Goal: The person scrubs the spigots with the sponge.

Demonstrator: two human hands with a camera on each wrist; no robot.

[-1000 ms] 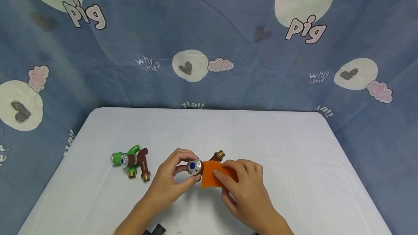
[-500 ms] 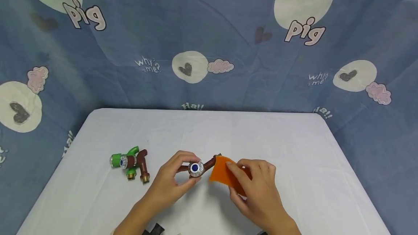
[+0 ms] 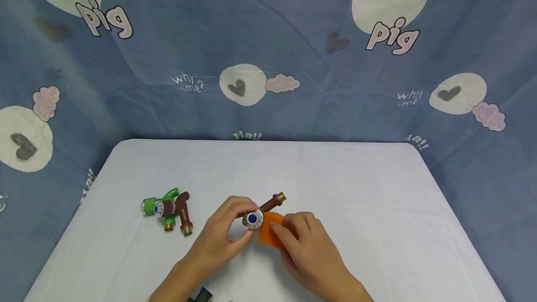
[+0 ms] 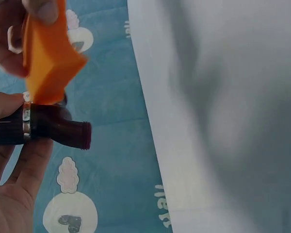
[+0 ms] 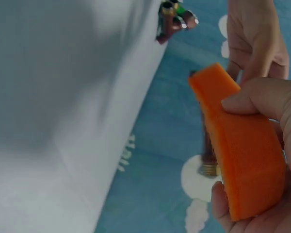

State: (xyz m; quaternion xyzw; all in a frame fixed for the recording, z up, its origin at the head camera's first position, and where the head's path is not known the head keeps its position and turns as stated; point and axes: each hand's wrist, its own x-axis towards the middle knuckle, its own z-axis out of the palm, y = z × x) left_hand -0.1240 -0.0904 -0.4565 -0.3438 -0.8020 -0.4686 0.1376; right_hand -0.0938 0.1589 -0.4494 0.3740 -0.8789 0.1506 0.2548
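My left hand (image 3: 220, 234) pinches a brown tap (image 3: 271, 202) by its round silver knob with a blue centre, thumb below and fingers above. The tap's brass threaded end points away to the upper right. My right hand (image 3: 312, 255) holds an orange sponge (image 3: 268, 232), its near edge right at the knob in the head view. In the left wrist view, a bent corner of the sponge (image 4: 53, 73) meets the top of the tap body (image 4: 58, 126). The right wrist view has the thumb pressed on the sponge (image 5: 247, 150), and the tap partly hidden behind it.
On the left of the white table (image 3: 344, 181) lie a green tap (image 3: 149, 205) and a brown tap (image 3: 183, 213), close together and overlapping. A black object (image 3: 202, 295) shows at the front edge. A blue printed cloth (image 3: 293, 22) hangs behind the table.
The sponge went right along the tap's pipe, then came back left and lower beside the knob. The brass end, covered half a second ago, now shows. My left hand keeps its grip.
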